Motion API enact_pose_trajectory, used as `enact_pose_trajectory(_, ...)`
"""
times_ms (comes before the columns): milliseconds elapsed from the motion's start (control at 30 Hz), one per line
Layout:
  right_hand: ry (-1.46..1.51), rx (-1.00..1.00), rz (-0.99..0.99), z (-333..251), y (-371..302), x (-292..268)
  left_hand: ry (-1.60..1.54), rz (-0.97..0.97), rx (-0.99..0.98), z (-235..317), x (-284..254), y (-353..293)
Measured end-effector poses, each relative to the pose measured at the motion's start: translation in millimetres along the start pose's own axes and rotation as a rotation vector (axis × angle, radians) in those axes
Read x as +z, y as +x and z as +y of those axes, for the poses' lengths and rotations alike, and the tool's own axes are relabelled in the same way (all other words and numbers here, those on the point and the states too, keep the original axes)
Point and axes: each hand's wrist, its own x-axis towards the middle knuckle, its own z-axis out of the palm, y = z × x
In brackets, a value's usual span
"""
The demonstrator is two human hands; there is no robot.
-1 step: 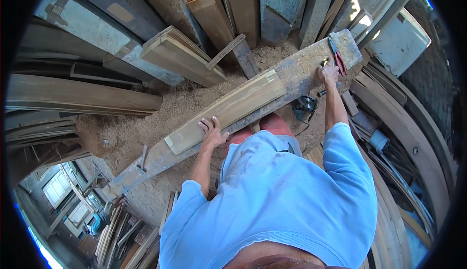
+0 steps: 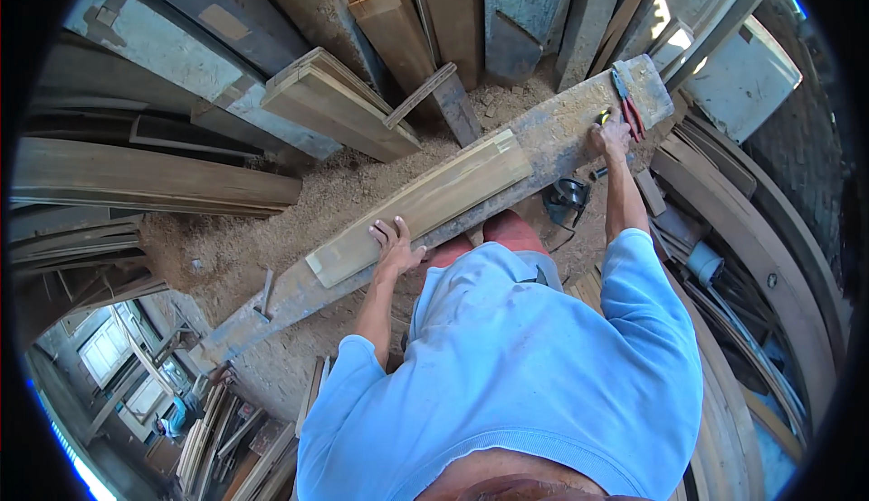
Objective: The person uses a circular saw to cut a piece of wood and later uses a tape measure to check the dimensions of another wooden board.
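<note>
A pale wooden board (image 2: 453,182) lies lengthwise on a long, dusty workbench plank (image 2: 294,295) that runs from lower left to upper right. Across the board's near edge rests my left hand (image 2: 396,246), its fingers spread on the wood and gripping nothing. Farther right, beyond the board's end, my right hand (image 2: 612,134) is closed at the plank's surface. A small yellow-and-black object (image 2: 605,117) peeks out at its fingertips, mostly hidden by them. Right beside that hand lie pliers (image 2: 632,114) with red handles.
Sawdust (image 2: 339,198) covers the floor beyond the plank, where timber boards (image 2: 339,112) lean. A dark power tool (image 2: 567,195) with a cord sits below the plank near my legs. A narrow strip (image 2: 268,293) stands at the plank's left part. Curved timbers (image 2: 751,229) are stacked at right.
</note>
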Motion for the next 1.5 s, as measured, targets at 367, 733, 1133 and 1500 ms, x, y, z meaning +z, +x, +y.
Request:
enact_pose_trajectory(367,1.492,0.047,-1.012,-68,-157,-35,-0.165,0.148,0.080,10,-14,2)
enact_pose_trajectory(733,0.284,-0.945,-0.966,-181,-351,77,-1.820,-0.208,0.279,-16,25,-27)
enact_pose_trajectory(1133,0.008,-1.230,-0.916,-214,-405,112,-1.820,0.102,0.259,-105,73,-43)
enact_pose_trajectory(1500,-0.284,-1.094,-0.507,-183,-277,67,-1.155,0.793,-0.510,-280,80,-7)
